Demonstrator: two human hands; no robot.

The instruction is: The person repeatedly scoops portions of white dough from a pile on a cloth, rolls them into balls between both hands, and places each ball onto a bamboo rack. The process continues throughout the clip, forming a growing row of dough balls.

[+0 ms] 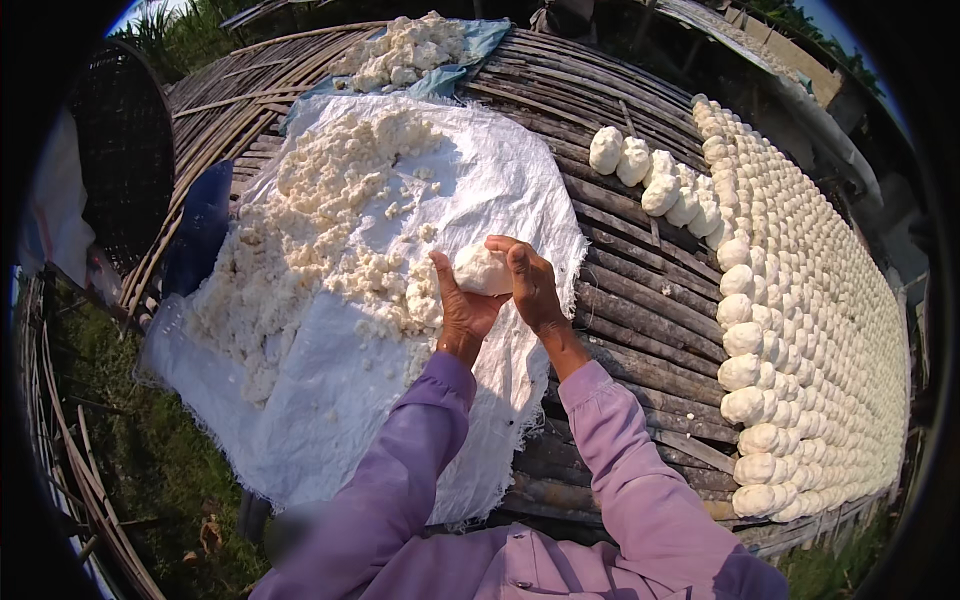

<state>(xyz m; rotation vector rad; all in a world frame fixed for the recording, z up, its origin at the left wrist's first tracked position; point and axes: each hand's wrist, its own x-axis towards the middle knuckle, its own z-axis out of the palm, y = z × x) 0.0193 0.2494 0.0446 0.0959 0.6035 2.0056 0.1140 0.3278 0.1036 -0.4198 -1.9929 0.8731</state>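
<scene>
Between my two hands is a rounded white lump of dough (481, 270), held above the white woven sheet (400, 440). My left hand (462, 315) cups it from the left and below, thumb up along its side. From the right, my right hand (535, 290) wraps over it, with the fingers curled across its top right. Just left of my hands, a crumbly heap of the same off-white dough (300, 220) spreads over the sheet, with loose bits near my left wrist. The underside of the lump is hidden by my palms.
Dense rows of shaped white lumps (800, 300) cover the right side of the bamboo slat platform (640, 300). Several more lumps (660, 192) sit in a short line toward them. At the far end another dough pile (405, 50) lies on blue sheeting. A dark woven tray (125, 150) stands at left.
</scene>
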